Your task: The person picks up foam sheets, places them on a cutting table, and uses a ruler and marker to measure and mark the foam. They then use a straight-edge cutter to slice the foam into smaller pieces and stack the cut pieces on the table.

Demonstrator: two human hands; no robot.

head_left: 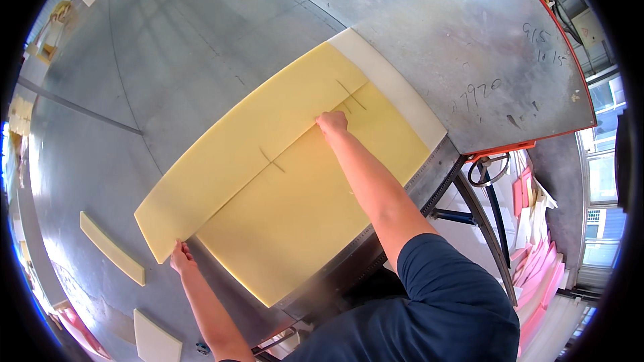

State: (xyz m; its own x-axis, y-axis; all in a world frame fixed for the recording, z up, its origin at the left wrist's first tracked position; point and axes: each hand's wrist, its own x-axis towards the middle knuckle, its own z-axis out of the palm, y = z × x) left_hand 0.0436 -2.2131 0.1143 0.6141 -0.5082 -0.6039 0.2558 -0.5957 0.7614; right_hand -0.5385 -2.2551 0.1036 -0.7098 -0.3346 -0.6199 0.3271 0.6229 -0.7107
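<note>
Two pale yellow foam slabs lie along a dark seam on the metal table, with short pen strokes crossing it. At the near left corner of the far foam slab (248, 121), my left hand (182, 257) pinches its edge. My right hand (332, 124) is closed at the seam, its fingertips on the same slab's near edge. The near foam slab (302, 221) lies under my right forearm. At their left ends the slabs stand apart, the far one reaching further left. A whitish foam sheet (396, 80) shows past their right end.
The grey metal table (194, 47) spreads far and left. A narrow foam strip (111, 248) and a white foam piece (156, 338) lie at left. A raised metal panel (469, 47) with a red edge stands right, above a handwheel (488, 169) and pink and white scraps (537, 268).
</note>
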